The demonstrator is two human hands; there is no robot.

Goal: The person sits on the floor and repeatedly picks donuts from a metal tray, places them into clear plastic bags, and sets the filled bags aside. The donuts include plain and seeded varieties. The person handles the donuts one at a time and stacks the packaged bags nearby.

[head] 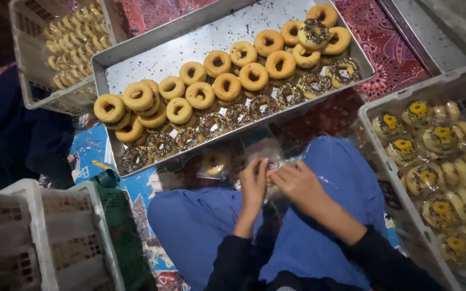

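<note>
both hands meet over the lap: left hand (253, 182) and right hand (297, 183) pinch a clear plastic bag (268, 156) at its edge, fingers narrow on it. the metal tray (152, 56) of doughnuts lies at 12 o'clock, nearer the left hand.

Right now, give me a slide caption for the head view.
Both hands, left hand and right hand, pinch a clear plastic bag below a metal tray of doughnuts.

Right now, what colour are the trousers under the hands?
Blue trousers, clearest in the head view, beneath both hands.
</note>
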